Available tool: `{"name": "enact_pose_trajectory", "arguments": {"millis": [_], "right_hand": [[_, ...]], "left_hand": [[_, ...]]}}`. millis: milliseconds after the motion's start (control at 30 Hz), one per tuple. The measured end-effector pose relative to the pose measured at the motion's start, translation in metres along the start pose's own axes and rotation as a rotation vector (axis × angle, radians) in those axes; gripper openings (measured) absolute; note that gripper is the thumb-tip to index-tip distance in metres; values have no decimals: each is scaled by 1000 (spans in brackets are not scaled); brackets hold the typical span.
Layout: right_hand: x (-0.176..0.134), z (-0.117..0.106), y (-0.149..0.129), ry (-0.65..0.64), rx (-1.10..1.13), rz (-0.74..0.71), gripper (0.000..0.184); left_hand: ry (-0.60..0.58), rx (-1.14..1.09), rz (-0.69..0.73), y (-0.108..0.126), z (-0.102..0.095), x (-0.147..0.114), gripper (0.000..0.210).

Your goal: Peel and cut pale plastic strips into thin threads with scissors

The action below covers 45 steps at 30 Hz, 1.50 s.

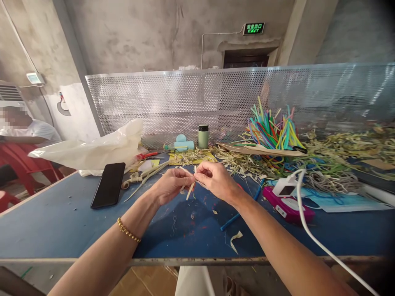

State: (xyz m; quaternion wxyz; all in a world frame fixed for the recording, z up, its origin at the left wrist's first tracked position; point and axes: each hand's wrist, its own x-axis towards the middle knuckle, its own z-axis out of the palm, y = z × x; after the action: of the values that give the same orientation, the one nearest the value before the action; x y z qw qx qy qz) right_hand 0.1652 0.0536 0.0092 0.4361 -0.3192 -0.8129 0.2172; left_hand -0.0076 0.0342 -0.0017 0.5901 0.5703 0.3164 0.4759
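Observation:
Above the middle of the blue tabletop (191, 230) my two hands meet at the fingertips. My left hand (173, 185) pinches pale, straw-like strips (190, 192), whose short ends stick out above and below the fingers. Thumb and forefinger of my right hand (214, 179) are closed on the same strips, right beside the left fingertips. How the strips cross there is too small to tell. Behind my left hand lie longer pale strips (148, 176) and a black phone (108, 185). A blue rod (230, 222) passes under my right forearm, near a pale scrap (236, 241).
Dried husk scraps (240, 162), a green jar (203, 137) and red-handled scissors (146, 156) line the back, before a perforated metal screen (160, 98). Colourful pipe cleaners (274, 129), a magenta power strip (285, 207) and a white cable (308, 230) are right. A seated person (27, 125) is far left.

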Motion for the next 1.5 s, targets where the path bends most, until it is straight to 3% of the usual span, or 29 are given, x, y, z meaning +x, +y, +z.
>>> {"name": "enact_pose_trajectory", "arguments": {"millis": [200, 433, 633, 800, 967, 1167, 1333, 1500], "right_hand": [[-2, 0, -4, -6, -13, -9, 15], [4, -6, 4, -17, -8, 110, 33], [0, -2, 0, -78, 112, 139, 16], [0, -6, 2, -153, 137, 173, 23], [3, -10, 1, -85, 270, 144, 34], [3, -6, -6, 10, 465, 208, 29], [2, -2, -7, 48, 546, 283, 28], [2, 6, -3, 66, 600, 266, 28]], "left_hand": [[21, 25, -4, 0, 0, -1, 23], [32, -137, 32, -1, -10, 5, 23], [58, -154, 4, 0, -10, 5, 24], [63, -142, -26, 2, -12, 2, 23], [2, -101, -49, 4, -12, -1, 20], [-91, -58, -28, 7, -8, -4, 21], [-84, -40, 26, 8, -9, -3, 21], [-65, -7, 111, 5, -9, -1, 22]]}}
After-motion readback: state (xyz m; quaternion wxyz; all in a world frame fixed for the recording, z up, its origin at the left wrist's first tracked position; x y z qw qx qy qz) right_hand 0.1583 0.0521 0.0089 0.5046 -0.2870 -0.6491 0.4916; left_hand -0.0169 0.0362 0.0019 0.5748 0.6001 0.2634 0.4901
